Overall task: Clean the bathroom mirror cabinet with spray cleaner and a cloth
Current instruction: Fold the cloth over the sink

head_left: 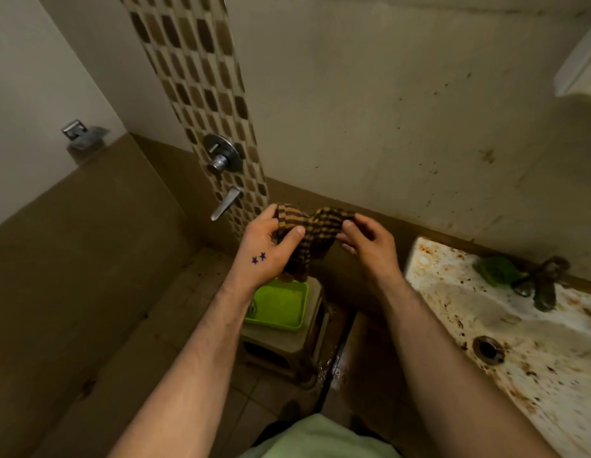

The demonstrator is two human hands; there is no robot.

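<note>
Preparation stage, on my assessment: left grip (pixel 271 246) and right grip (pixel 366 239) each pinch one end of the checked cloth (pixel 315 226), held twisted above the green tray (pixel 280 305); next, fold it and find the spray, none visible.

You have two hands here, your left hand (pixel 267 246) and your right hand (pixel 366 242), with one checked cloth (pixel 315 226) between them. Under them are one green tray (pixel 280 305) and one stool (pixel 287 352). Right of your right hand are one sink (pixel 429 259), one tap (pixel 545 285), one drain hole (pixel 488 349) and one green rag (pixel 495 269). Above your left hand are one round valve (pixel 222 157) and one lever (pixel 226 203).
</note>
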